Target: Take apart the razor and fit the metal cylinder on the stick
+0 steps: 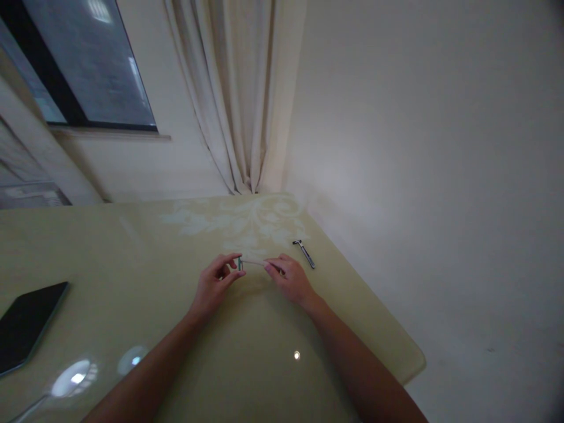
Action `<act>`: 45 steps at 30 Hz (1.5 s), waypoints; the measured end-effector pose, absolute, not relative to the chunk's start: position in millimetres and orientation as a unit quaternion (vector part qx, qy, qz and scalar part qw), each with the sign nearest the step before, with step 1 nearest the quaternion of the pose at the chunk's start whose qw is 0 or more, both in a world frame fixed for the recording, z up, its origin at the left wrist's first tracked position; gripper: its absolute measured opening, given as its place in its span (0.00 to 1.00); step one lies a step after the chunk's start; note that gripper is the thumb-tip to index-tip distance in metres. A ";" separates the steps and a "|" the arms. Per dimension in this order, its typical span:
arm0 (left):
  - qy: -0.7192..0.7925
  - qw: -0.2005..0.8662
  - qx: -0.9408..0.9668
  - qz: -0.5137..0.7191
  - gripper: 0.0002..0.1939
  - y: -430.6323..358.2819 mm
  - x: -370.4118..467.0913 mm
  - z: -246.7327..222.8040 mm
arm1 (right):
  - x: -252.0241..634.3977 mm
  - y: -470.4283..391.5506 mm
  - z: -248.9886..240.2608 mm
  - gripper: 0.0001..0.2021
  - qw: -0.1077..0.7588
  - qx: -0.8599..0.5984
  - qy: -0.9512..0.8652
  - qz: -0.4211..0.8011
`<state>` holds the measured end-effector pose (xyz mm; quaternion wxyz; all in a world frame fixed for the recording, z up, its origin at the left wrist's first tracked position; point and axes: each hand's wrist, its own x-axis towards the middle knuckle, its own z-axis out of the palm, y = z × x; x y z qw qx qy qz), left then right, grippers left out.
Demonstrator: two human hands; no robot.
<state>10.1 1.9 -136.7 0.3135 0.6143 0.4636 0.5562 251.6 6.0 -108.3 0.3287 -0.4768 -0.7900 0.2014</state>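
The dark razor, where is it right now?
In the head view, the dark razor lies on the table just beyond the right hand, near the table's right edge.

Disposable razor (252,262): pale, slim handle with a small dark head at one end. Held level just above the table (132,264), lying crosswise, head toward the left. Left hand (214,285) pinches the head end between thumb and fingertips; right hand (291,278) grips the handle end. Position: far half of the table, toward its far right corner.
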 end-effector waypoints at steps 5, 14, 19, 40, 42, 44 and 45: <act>0.463 0.315 0.616 0.554 0.19 2.8 9.4 -138.2 | 251.1 6.3 -108.3 0.17 0.340 -0.473 -0.785 0.211; 0.465 0.315 0.616 0.552 0.18 1.5 11.1 -135.4 | 250.9 8.9 -111.4 0.15 0.339 -0.486 -0.779 0.205; 0.461 0.317 0.619 0.551 0.18 1.3 10.5 -134.5 | 250.2 7.1 -110.7 0.15 0.328 -0.498 -0.779 0.193; 0.462 0.321 0.617 0.550 0.18 1.4 10.2 -134.5 | 250.4 7.4 -111.7 0.15 0.338 -0.498 -0.775 0.193; 0.465 0.320 0.616 0.549 0.19 1.4 10.3 -134.6 | 249.8 6.9 -111.9 0.15 0.344 -0.479 -0.782 0.203; 0.465 0.318 0.617 0.549 0.19 1.3 10.3 -134.5 | 249.4 6.7 -112.1 0.16 0.341 -0.475 -0.785 0.204; 0.464 0.317 0.618 0.550 0.19 1.3 10.4 -134.4 | 249.5 6.9 -112.1 0.17 0.338 -0.482 -0.784 0.198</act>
